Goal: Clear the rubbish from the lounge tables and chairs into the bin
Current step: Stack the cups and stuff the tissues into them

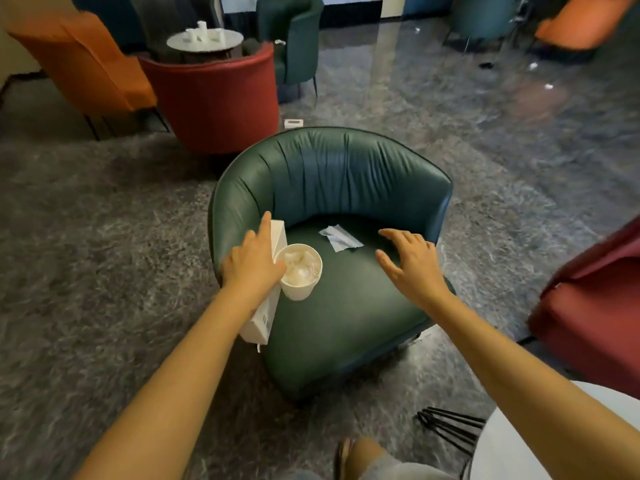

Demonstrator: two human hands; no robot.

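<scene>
A dark green leather armchair (346,174) stands in front of me. My left hand (254,261) grips a flat white box (265,317) and a white paper cup (300,271) stuffed with crumpled paper, both held over the seat's left side. A flat pale blue wrapper (341,238) lies on the seat near the backrest. My right hand (410,263) hovers over the seat's right side with fingers spread, holding nothing, a short way right of the wrapper.
A red armchair (214,98) and an orange chair (86,64) stand behind on the left around a round table (204,41) with white litter. A white table edge (519,445) is at bottom right, another red chair (595,306) at right. Small white scraps (293,123) lie on the floor.
</scene>
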